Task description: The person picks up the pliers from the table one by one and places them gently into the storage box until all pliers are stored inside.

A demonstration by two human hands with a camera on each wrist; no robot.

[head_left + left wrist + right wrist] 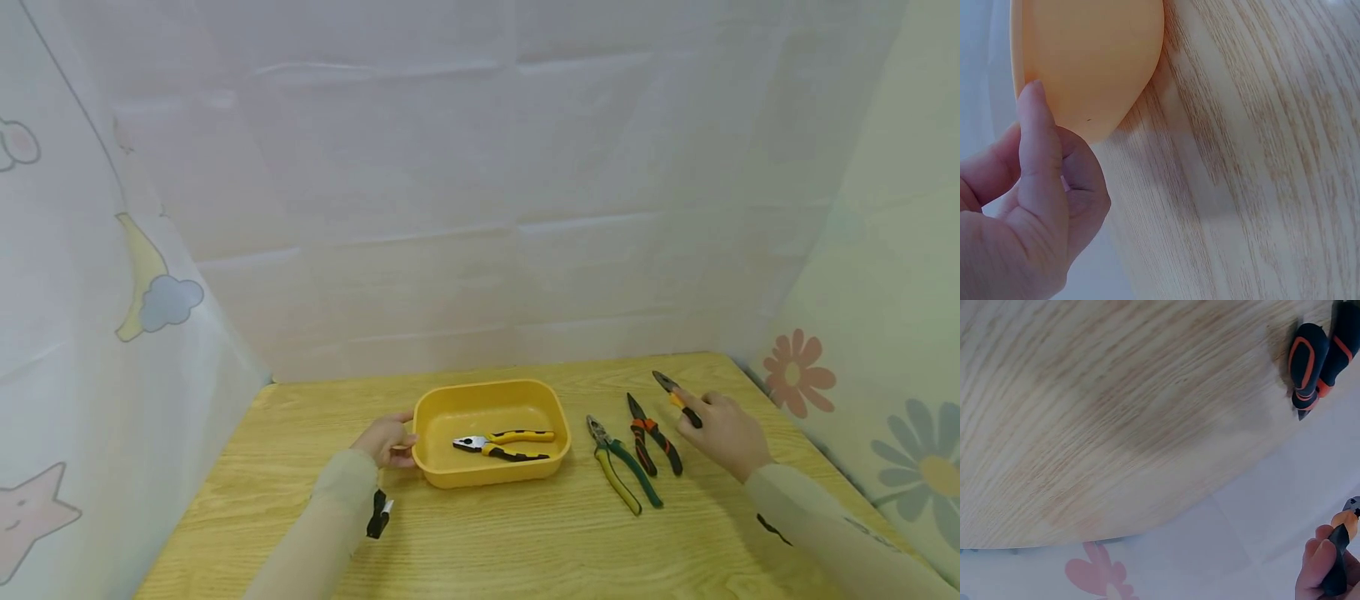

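Note:
A yellow plastic basin [491, 478] sits on the table, and my left hand [386, 439] grips its left end. In the left wrist view, the fingers of the left hand [1041, 200] pinch the basin's rim [1015, 53]. Inside it lie pliers with yellow and black handles [517, 436]. At the right, my right hand [726, 435] holds long-nose pliers [665, 382] with orange and black handles, jaws pointing away. The right wrist view catches the right hand [1317, 569] around their black handle [1336, 565], at the lower right corner.
Between basin and right hand, pliers with green and yellow handles [621, 471] lie beside long-nose pliers with black and red-orange handles [643, 433]. The wooden table [480, 542] ends at a pale cloth backdrop [450, 292]. Printed cloths hang left and right.

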